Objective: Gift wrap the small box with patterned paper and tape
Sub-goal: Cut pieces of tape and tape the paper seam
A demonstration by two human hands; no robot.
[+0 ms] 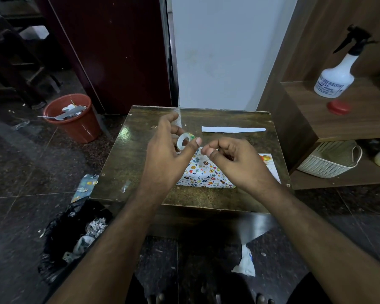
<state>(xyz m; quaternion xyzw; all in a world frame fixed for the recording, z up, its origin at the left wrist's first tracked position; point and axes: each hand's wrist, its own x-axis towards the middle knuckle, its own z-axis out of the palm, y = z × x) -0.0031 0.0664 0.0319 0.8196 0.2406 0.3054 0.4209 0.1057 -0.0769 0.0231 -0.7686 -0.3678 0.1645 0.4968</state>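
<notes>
2 hands work above the worktop (127, 154): your left hand (165, 154) grips the tape (183, 141), your right hand (233, 160) pinches at its end. Pull a short strip, keeping it taut over the box (203, 172) lying just below.

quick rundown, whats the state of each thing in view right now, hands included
left hand: raised, holds the clear tape roll
clear tape roll: lifted off the table
right hand: fingers curled, thumb and fingertip pinched beside the roll; any tape end too faint to tell
egg-patterned wrapped box: lying on the dark wooden table, paper folded over it
white paper strip: flat on the table
red-brown plastic bin: open, scraps inside
white spray bottle: upright on the shelf
</notes>
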